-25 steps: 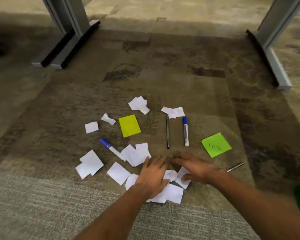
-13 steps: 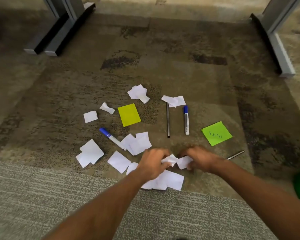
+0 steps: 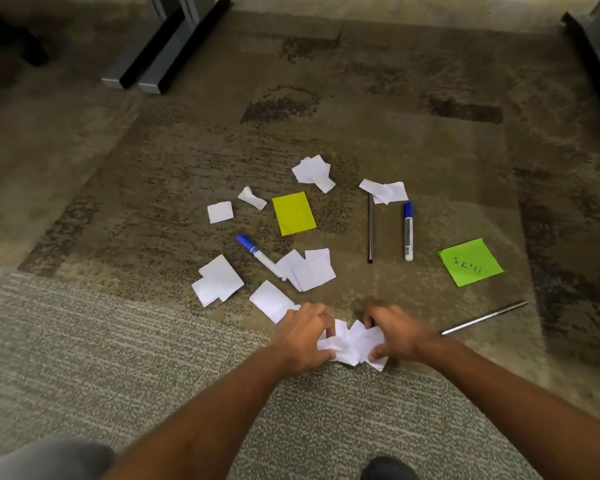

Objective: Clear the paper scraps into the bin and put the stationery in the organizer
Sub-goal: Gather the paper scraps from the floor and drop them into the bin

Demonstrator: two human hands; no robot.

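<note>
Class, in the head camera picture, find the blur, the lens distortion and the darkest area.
Head view: motion blur softens the left hand, right hand and white scraps they grip; the green note is sharp; desk feet splay outward; top-left corner darkest.

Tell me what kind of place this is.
Probably an office floor: patterned carpet tiles, grey metal desk feet at the top left and right, and blue-capped markers, sticky notes and paper scraps lying on the carpet.

Both arms reach fwd & down, forearms converging. L hand [image 3: 303,336] & R hand [image 3: 397,336] close together, both curled, grip on paper scraps [image 3: 352,344].
</note>
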